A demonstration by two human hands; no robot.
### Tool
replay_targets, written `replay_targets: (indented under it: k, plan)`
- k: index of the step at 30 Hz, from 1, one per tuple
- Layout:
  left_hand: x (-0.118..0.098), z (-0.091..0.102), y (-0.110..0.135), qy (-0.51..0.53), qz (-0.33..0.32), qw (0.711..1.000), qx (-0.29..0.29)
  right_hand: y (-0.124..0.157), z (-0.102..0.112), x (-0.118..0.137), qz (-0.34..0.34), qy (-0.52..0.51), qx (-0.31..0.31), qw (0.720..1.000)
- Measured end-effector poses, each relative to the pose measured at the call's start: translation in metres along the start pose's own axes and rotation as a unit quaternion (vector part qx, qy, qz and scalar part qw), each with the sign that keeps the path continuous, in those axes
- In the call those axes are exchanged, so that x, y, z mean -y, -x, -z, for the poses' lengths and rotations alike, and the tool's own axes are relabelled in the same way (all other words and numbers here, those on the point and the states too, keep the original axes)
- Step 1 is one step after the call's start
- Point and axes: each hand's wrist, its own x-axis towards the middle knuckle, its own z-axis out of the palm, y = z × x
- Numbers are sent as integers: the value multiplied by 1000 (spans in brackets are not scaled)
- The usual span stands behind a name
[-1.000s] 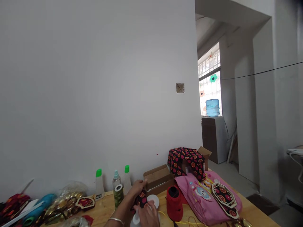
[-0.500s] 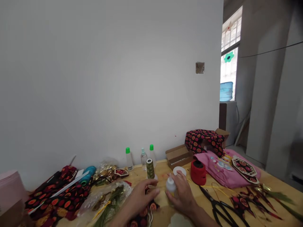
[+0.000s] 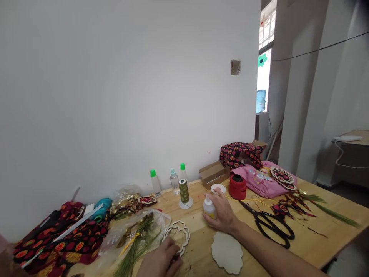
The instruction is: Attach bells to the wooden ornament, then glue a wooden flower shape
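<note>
My right hand [image 3: 223,211] is wrapped around a small white squeeze bottle [image 3: 208,207] with a nozzle top, which stands upright on the wooden table [image 3: 198,231]. Just nearer to me lies a pale scalloped, cloud-shaped piece [image 3: 227,252]. My left hand [image 3: 161,259] is at the lower edge of the view with its fingers curled closed. Something dark shows at its fingertips, too hidden to name. Right beyond those fingers lies a thin scalloped wooden frame [image 3: 184,232].
Black-handled scissors [image 3: 271,225], a red thread spool [image 3: 238,187] and a pink cloth bag [image 3: 253,182] lie to the right. An olive thread cone [image 3: 183,191] and green-capped bottles [image 3: 155,182] stand by the wall. Patterned fabric [image 3: 77,238] and a plastic bag [image 3: 155,221] are at left.
My left hand has moved down and toward me, and the scalloped frame has come into sight. My right hand stays on the bottle. The view has tilted down and turned right.
</note>
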Motion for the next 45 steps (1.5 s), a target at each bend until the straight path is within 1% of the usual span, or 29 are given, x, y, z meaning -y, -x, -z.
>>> replay_targets:
  k: [5, 8, 10, 13, 15, 17, 20, 23, 26, 31, 33, 35, 37, 38, 40, 42, 45]
  plan:
    - [5, 1, 6, 18, 27, 999, -30, -2, 5, -3, -8, -12, 14, 1000]
    - [-2, 9, 7, 29, 34, 998, -55, -2, 6, -4, -17, -22, 36, 999]
    - [-17, 16, 3, 30, 30, 997, -67, -3, 7, -5, -21, -28, 44, 998]
    - [-50, 21, -12, 22, 3, 999, -48, -4, 6, -8, -31, -29, 50, 998]
    - [-74, 17, -25, 13, -3, 999, -30, -6, 7, -10, -36, -20, 48, 998]
    - [-92, 9, -39, -6, -8, 1000, -9, -7, 8, -12, -40, -8, 45, 998]
    - [-107, -5, -54, -22, 0, 999, 25, -8, 10, -18, -52, 6, 45, 998]
    - [-108, -13, -60, -31, 15, 998, 56, -9, 11, -26, -65, 20, 46, 997]
    - [-107, -17, -60, -27, 20, 997, 62, -9, 10, -32, -79, 30, 48, 995]
    - [-104, -17, -60, -15, -13, 998, 61, -10, 11, -32, -73, 16, 41, 996]
    - [-101, -16, -60, -20, -22, 998, 60, -10, 14, -28, -69, -1, 15, 997]
    - [-98, -13, -59, -23, -22, 997, 67, -11, 20, -24, -81, -21, -26, 996]
    - [-95, -10, -57, -22, -4, 996, 83, -12, 26, -22, -103, -46, -57, 992]
    - [-93, -9, -56, -19, 14, 995, 92, -12, 29, -22, -115, -60, -59, 990]
    - [-92, -6, -55, -13, 58, 993, 105, -12, 33, -23, -128, -83, -36, 988]
    - [-92, -5, -56, -10, 96, 989, 108, -12, 33, -24, -128, -95, 7, 987]
    - [-90, -6, -59, -10, 121, 987, 101, -10, 27, -26, -127, -109, 67, 984]
